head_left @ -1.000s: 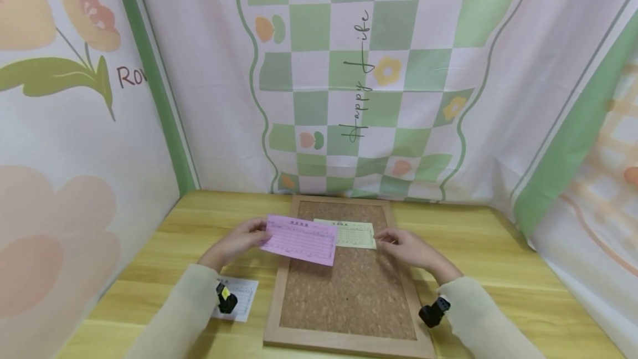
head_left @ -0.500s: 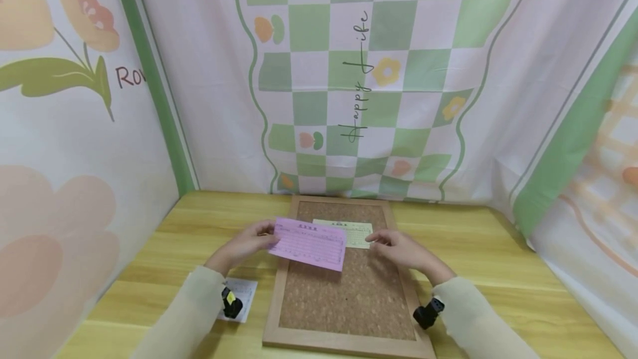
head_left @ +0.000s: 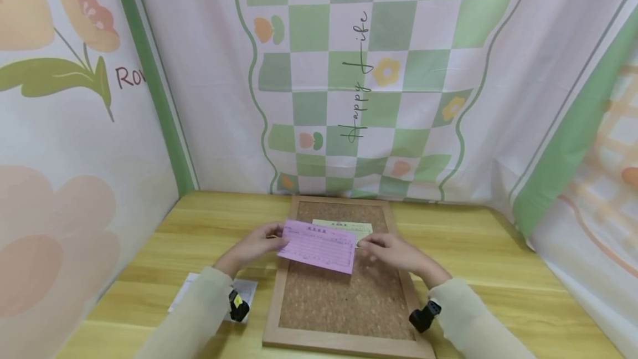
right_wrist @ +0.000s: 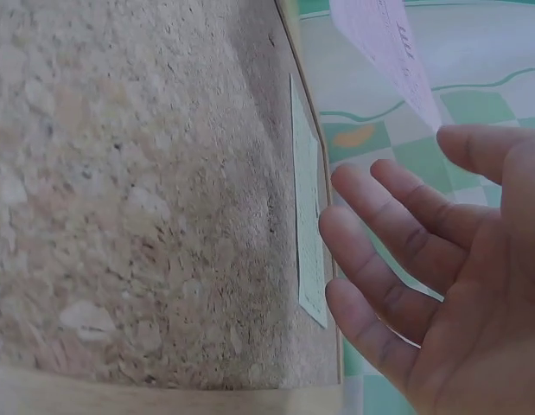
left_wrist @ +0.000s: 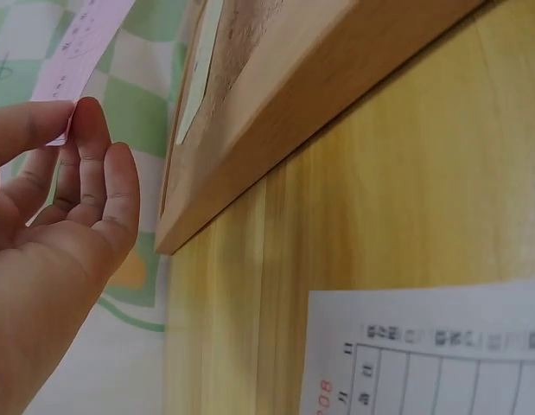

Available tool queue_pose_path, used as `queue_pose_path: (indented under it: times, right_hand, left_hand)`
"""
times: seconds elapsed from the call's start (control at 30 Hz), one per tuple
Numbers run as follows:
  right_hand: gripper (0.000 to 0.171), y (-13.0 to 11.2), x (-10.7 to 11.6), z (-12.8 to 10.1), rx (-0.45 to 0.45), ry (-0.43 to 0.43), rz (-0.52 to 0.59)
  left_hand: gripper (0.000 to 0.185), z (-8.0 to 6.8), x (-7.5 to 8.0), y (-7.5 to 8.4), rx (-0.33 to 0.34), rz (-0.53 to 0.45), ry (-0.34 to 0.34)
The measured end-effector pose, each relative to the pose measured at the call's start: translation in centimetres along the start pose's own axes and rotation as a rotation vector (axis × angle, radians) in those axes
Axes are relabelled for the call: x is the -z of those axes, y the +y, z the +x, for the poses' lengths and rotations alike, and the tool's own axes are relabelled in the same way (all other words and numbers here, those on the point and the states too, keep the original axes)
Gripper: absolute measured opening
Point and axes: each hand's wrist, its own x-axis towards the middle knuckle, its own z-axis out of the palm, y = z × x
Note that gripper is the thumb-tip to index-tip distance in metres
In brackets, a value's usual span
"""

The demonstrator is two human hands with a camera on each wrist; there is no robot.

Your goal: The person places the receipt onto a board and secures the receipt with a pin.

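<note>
Right now my left hand [head_left: 251,248] pinches the pink slip [head_left: 318,246] by its 9 o'clock edge, thumb and forefinger closed on the paper; the left wrist view shows that pinch plainly, w/ the other fingers [left_wrist: 103,173] loosely straight below. The slip hangs tilted above the cork board [head_left: 349,298], covering most of the pale yellow slip [head_left: 349,228] that lies flat on the cork toward the board's 12 o'clock end. My right hand [head_left: 394,252] sits at the pink slip's 3 o'clock edge, fingers relaxed and spread, gripping nothing; the right wrist view shows the palm open w/ the pink slip's corner [right_wrist: 384,43] just above the fingertips, and whether they touch it I can't tell. The yellow slip [right_wrist: 308,233] lies flat on the cork just beside those fingers. The board rests on the wooden tabletop [head_left: 498,259], wood frame all round. At about 8 o'clock from the board, a white printed form [head_left: 191,295] lies on the tabletop, partly under my left sleeve [head_left: 199,320]. Floral and green-check cloth [head_left: 349,71] hangs behind at 12 o'clock.
</note>
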Motion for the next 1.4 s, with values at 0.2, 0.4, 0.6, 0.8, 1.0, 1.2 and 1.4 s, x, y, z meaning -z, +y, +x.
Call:
queue_pose_path:
  times: [0.2, 0.4, 0.6, 0.8, 1.0, 1.2, 1.4]
  right_hand:
    - [0.039, -0.2, -0.2, 0.1, 0.012, -0.055, 0.046]
    - [0.031, -0.5, -0.7, 0.2, 0.03, -0.069, 0.047]
    - [0.028, -0.4, -0.8, 0.2, 0.015, -0.045, 0.048]
    - [0.028, -0.4, -0.6, 0.1, 0.014, -0.034, 0.05]
    - [0.028, -0.2, -0.4, 0.1, 0.019, -0.034, 0.037]
    - [0.029, 0.4, -0.1, 0.0, 0.0, -0.038, 0.035]
    - [0.028, 0.5, 0.3, -0.1, -0.004, -0.039, 0.046]
  left_hand:
    - [0.036, 0.1, -0.5, 0.3, 0.006, 0.013, 0.004]
    - [0.036, 0.2, -1.0, 0.8, 0.032, -0.014, 0.0]
    - [0.035, 0.6, -1.7, 0.8, 0.039, -0.028, 0.006]
    - [0.035, 0.9, -1.9, 0.8, 0.073, -0.053, 0.003]
    - [0.04, 1.1, -1.9, 0.8, 0.124, -0.043, 0.028]
    - [0.036, 1.3, -2.0, 1.0, 0.165, 0.023, 0.071]
    - [0.028, 1.7, -2.3, 1.1, 0.155, 0.058, 0.062]
